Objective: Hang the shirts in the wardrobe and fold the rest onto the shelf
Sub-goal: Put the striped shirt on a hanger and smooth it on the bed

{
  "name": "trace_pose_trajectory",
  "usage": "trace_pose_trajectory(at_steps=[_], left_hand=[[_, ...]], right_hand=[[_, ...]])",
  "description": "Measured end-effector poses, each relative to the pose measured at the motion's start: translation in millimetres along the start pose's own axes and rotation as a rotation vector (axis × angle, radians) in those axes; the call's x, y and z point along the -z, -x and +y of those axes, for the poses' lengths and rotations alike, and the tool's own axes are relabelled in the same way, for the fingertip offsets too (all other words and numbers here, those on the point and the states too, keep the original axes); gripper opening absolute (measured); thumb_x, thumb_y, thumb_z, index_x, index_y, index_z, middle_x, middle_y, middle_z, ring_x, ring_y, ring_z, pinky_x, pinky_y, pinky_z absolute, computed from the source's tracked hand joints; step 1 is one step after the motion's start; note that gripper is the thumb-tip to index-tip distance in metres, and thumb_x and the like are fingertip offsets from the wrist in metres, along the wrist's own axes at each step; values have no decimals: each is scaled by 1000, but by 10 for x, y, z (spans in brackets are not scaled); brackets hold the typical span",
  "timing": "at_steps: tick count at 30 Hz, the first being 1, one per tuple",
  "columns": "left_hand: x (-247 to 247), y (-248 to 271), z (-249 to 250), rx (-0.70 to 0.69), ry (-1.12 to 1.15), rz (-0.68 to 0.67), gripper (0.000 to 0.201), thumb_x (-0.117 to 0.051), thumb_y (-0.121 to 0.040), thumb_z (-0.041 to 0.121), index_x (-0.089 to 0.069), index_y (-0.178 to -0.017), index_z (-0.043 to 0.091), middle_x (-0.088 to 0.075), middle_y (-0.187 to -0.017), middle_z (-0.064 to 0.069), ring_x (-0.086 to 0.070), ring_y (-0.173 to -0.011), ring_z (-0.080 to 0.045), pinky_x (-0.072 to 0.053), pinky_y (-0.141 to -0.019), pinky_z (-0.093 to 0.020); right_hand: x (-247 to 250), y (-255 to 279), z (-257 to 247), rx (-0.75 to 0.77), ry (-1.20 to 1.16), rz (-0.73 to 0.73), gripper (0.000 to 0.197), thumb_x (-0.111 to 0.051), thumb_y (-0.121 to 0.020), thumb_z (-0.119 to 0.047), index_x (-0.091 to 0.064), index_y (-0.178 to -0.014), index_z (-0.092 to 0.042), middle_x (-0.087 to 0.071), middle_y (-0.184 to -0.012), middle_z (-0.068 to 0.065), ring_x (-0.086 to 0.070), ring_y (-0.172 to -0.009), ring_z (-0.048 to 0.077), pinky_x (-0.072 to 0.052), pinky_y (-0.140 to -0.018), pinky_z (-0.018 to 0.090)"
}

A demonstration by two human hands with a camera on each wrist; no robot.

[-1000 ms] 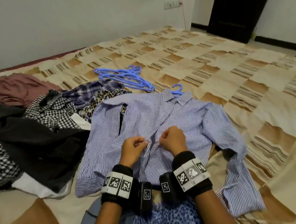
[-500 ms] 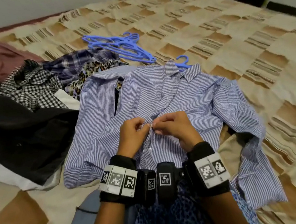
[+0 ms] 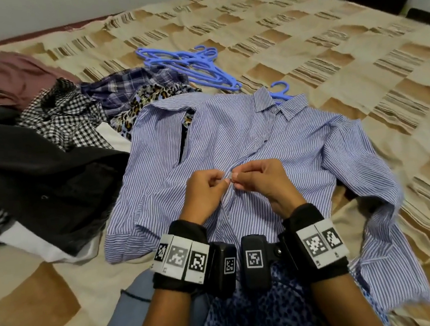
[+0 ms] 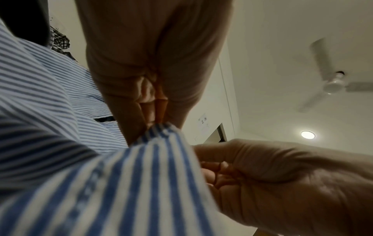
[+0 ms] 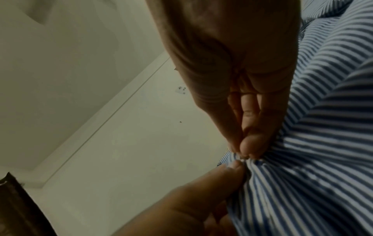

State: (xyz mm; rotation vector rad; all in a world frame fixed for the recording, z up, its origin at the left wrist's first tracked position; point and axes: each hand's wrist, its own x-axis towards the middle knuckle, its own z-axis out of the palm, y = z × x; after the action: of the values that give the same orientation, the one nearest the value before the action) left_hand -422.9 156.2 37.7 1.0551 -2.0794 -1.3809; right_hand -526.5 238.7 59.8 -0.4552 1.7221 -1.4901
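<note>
Both hands [image 3: 233,184] pinch the striped shirt [image 3: 299,149], button hidden.

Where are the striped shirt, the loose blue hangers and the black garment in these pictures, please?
striped shirt [image 3: 312,153], head view, right chest panel.
blue hangers [image 3: 194,67], head view, middle of the stack.
black garment [image 3: 39,179], head view, centre of the fabric.

Head looks down; wrist views, perhaps upward, share the striped shirt [image 3: 246,144].
</note>
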Motion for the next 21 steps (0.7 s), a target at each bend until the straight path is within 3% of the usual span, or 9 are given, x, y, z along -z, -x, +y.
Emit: trace_pose_trajectory(at_steps=[4,8,10,12,16,21], left_hand=[[3,5,27,-17,-28,-1,14,-64,-86,8,-69,-95,-3,-63,-79,-12,-56,-74,-18,-48,-71,-30],[24,5,19,-27,-24,-35,18,-60,-89,8,-69,-103,0,-65,-83,-4,-60,-79,-14,-47,-70,-19],[40,-1,11,-9,17,-87,21,-54,-92,10,-68,-107,4,-68,-87,-7,-63,-81,-18,-52,-75,-28],[55,4,32,78,89,-127,25,-46,-97,10,-64,-112,3,-67,-92,-16,-65,-83,-25,-57,-71,-35],[64,14,31,129,143,-85,21,-43,-97,3,-64,-102,4,-62,-77,-5,-61,-67,-14,-55,-56,-22],[-8,33,26,60,127,62,11,-65,-85,3,-65,-79,12,-65,-69,-5,-65,-61,-14,-58,-56,-28]], right_hand=[[18,-11,5,-2,-4,-18,12,-65,-80,10,-66,-76,-1,-65,-71,11,-64,-60,13,-55,-58,16],[-18,-37,42,15,33,31,10,-65,-80,8,-67,-76,-2,-65,-72,11,-64,-64,16,-56,-61,19],[-22,-56,55,17,39,20,12,-65,-81,7,-66,-76,-3,-65,-71,10,-63,-64,15,-56,-61,18],[-18,-67,59,15,44,-4,14,-64,-82,7,-66,-74,-5,-65,-70,8,-62,-62,14,-55,-60,17],[-26,-59,49,16,66,-47,16,-60,-84,9,-63,-76,-4,-62,-69,8,-59,-60,13,-53,-59,17],[-53,-69,85,57,86,-30,20,-57,-84,12,-62,-75,-6,-59,-69,8,-58,-63,15,-53,-62,21]])
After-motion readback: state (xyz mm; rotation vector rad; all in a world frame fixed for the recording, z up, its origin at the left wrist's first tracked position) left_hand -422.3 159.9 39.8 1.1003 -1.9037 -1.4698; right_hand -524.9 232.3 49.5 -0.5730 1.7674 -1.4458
